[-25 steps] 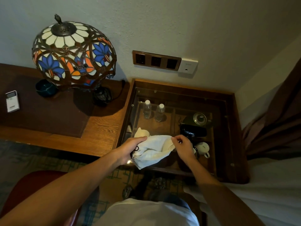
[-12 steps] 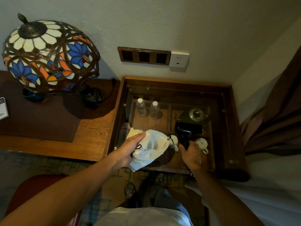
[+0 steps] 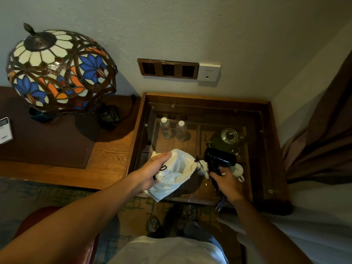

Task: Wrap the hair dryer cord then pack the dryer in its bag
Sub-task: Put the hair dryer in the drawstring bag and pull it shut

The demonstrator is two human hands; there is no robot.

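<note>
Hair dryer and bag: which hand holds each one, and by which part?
The right hand holds the hair dryer by its cord-wrapped handle. The left hand holds the white bag by its open rim.

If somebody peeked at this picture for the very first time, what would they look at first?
Probably the big stained-glass lamp with blue and orange flowers, standing on the wooden desk at the left. Next, the two hands in the middle: the left hand holds open a white drawstring bag, and the right hand grips a black hair dryer beside it, above a glass-topped table.
</note>
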